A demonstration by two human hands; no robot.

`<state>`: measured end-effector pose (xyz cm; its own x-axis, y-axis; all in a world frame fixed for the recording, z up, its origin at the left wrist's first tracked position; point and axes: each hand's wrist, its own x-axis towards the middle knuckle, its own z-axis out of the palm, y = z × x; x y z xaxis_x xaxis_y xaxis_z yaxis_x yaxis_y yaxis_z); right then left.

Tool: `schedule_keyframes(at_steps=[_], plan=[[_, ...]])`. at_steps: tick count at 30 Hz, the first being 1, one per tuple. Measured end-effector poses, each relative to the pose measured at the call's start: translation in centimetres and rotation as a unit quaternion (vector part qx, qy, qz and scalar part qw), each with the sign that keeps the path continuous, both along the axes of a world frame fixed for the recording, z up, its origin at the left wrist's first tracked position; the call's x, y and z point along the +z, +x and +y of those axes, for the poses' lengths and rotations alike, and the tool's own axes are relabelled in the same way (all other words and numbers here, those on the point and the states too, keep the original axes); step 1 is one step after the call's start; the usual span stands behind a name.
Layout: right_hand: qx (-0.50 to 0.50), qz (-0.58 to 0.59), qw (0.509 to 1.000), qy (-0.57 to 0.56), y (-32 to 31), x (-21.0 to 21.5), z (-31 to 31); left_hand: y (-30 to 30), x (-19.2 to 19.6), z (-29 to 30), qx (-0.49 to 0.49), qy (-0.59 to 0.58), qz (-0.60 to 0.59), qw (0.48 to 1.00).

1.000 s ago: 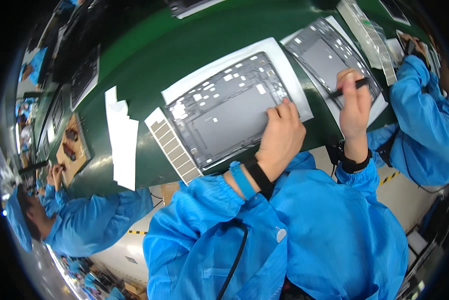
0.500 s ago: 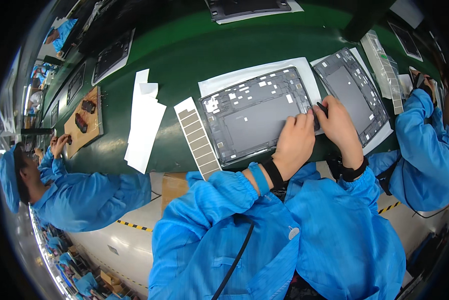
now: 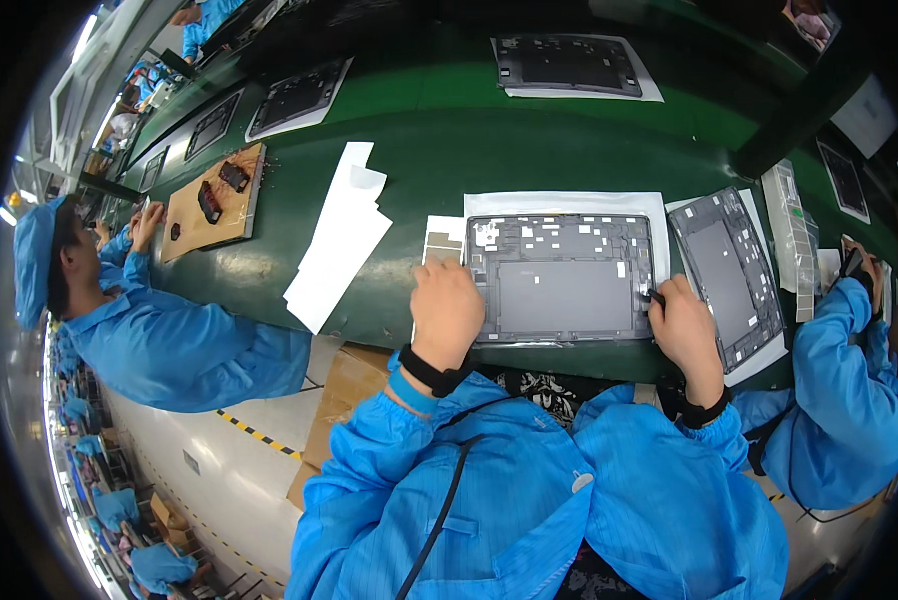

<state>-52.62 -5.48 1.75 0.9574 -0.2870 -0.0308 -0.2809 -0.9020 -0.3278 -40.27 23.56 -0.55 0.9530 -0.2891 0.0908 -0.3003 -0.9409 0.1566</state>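
In front of me a dark grey tablet back housing (image 3: 565,290) lies flat on a white sheet (image 3: 569,203), with small white pads dotted over its upper part. Just left of it is a white backing sheet (image 3: 443,231) bearing grey-brown rectangular stickers. My left hand (image 3: 447,312) covers most of that sheet, its fingers bent and close together on it; whatever they grip is hidden. At the housing's right edge my right hand (image 3: 683,325) is closed around a slim black tool (image 3: 656,297), of which only the tip shows. A second housing (image 3: 727,280) lies tilted beyond that hand.
White paper strips (image 3: 339,240) lie on the green table to the left, and a brown board (image 3: 219,215) with dark parts stands farther left. Co-workers in blue sit on both sides. Another housing (image 3: 569,65) lies at the far side; a dark post (image 3: 804,110) rises at right.
My left hand has moved left from the housing's right edge to the sticker sheet. My right hand stays near the right edge with the black tool. The view has shifted.
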Motion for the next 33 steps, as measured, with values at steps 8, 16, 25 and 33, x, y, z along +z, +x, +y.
schedule_keyframes(at_steps=[8, 16, 25, 33], plan=[[0.013, 0.0, 1.0, -0.008, -0.3, -0.2, -0.2, 1.5, 2.0, -0.9, -0.051, -0.066, 0.04, 0.996], [-0.003, -0.07, 0.997, 0.012, -0.7, -0.9, 0.4, 7.4, 6.4, 0.1, -0.063, -0.332, 0.0, 0.941], [-0.031, -0.1, 0.994, 0.043, -0.8, -1.1, 0.1, 33.4, 11.7, 16.8, -0.002, -0.291, -0.081, 0.953], [-0.058, -0.102, 0.993, 0.03, -0.2, -0.9, 0.4, 51.4, 2.9, 20.1, 0.075, -0.222, -0.037, 0.971]])
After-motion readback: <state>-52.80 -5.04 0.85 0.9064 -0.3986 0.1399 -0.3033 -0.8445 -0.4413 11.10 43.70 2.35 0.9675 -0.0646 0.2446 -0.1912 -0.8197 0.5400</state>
